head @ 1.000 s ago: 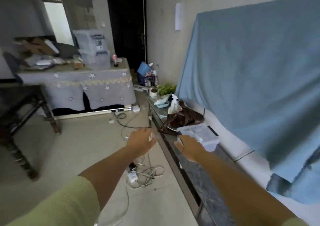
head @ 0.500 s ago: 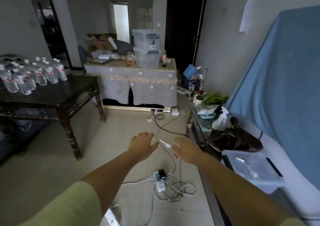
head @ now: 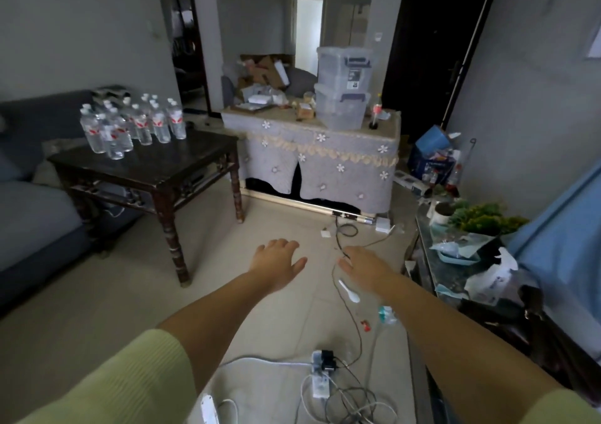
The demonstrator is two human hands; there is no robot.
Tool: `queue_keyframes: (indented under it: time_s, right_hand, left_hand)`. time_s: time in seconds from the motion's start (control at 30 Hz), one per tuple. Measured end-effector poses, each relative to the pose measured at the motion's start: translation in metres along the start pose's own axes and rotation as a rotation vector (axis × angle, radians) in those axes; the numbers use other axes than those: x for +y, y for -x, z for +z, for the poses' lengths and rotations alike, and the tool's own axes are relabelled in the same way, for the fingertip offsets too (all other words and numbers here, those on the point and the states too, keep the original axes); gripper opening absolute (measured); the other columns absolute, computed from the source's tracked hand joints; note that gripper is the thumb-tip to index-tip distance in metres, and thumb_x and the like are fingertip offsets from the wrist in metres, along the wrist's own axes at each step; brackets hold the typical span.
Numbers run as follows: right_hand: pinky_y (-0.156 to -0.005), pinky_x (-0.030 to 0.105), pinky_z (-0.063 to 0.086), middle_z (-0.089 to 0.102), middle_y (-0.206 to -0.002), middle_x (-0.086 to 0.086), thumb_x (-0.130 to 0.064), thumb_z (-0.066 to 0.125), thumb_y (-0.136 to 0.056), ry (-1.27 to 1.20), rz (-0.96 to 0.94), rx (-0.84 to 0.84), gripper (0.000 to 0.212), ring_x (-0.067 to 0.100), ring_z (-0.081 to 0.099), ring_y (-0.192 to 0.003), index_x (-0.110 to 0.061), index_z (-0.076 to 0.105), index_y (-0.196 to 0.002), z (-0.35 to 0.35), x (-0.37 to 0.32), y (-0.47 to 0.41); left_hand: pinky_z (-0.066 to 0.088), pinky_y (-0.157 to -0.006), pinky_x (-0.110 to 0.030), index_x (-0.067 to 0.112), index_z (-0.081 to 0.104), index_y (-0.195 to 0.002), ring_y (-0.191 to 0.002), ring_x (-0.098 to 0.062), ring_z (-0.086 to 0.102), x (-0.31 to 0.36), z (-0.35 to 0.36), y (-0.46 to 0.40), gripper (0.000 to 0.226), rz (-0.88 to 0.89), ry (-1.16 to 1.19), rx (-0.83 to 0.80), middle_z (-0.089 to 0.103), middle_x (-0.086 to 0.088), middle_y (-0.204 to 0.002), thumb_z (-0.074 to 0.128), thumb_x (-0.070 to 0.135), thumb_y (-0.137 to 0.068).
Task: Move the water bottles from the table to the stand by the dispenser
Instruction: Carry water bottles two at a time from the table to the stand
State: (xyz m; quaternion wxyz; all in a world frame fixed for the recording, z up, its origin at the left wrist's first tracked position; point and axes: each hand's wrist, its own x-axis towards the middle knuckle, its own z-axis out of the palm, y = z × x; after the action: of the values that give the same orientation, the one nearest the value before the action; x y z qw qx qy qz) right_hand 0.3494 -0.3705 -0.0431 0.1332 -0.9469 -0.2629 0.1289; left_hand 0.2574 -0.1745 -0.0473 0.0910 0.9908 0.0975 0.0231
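Observation:
Several clear water bottles [head: 133,126] with red-and-white labels and white caps stand clustered on the far left part of a dark wooden table [head: 182,160] at the left. My left hand [head: 278,259] and my right hand [head: 364,264] are stretched out palm down over the floor, fingers apart, holding nothing. Both hands are well to the right of and nearer than the table. No dispenser or stand is in view.
A grey sofa [head: 29,202] sits behind the table. A cloth-covered table [head: 325,160] with stacked plastic bins [head: 343,90] stands ahead. Cables and a power strip [head: 320,381] lie on the floor. A cluttered glass bench [head: 422,254] and blue sheet [head: 566,238] line the right.
The view has swung left: the blue sheet and bench slid to the right edge, and the dark table with the bottles came into view. Both hands stay open and empty.

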Motion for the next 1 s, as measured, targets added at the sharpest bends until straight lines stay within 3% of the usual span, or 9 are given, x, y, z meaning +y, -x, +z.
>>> queue_keyframes:
  time_s: [0.27,0.4,0.6,1.0]
  right_hand:
    - [-0.113,0.048,0.027,0.036,-0.150,0.006,-0.047,0.032,-0.100,0.061,-0.112,-0.049,0.052,0.027,0.037,-0.136,-0.022,0.033,-0.145,0.002,-0.038,-0.112]
    - [-0.111,0.046,0.031,0.040,-0.148,0.009,-0.045,0.033,-0.100,0.085,-0.164,-0.039,0.052,0.029,0.038,-0.135,-0.018,0.035,-0.144,-0.004,-0.057,-0.194]
    - [-0.114,0.046,0.026,0.034,-0.152,0.009,-0.046,0.031,-0.100,0.097,-0.190,-0.037,0.055,0.028,0.033,-0.138,-0.018,0.030,-0.148,-0.032,-0.097,-0.316]
    - [-0.112,0.045,0.029,0.037,-0.149,0.010,-0.045,0.034,-0.100,0.075,-0.247,-0.091,0.053,0.028,0.037,-0.136,-0.018,0.033,-0.146,-0.032,-0.153,-0.489]
  left_hand:
    - [0.035,-0.102,-0.042,0.022,0.040,-0.138,-0.127,-0.028,0.044,-0.062,-0.006,-0.077,0.052,-0.171,0.005,-0.014,0.047,-0.006,-0.140,0.033,0.052,-0.097]
    - [0.036,-0.102,-0.042,0.022,0.041,-0.137,-0.127,-0.027,0.044,-0.098,-0.010,-0.138,0.051,-0.183,0.018,0.006,0.048,-0.007,-0.139,0.034,0.052,-0.097]
    - [0.038,-0.100,-0.043,0.022,0.044,-0.136,-0.124,-0.028,0.046,-0.174,-0.042,-0.229,0.051,-0.241,0.013,0.015,0.050,-0.008,-0.137,0.033,0.052,-0.097]
    - [0.043,-0.098,-0.041,0.021,0.051,-0.124,-0.117,-0.027,0.050,-0.278,-0.055,-0.354,0.044,-0.334,0.042,-0.007,0.055,-0.008,-0.126,0.037,0.052,-0.096]
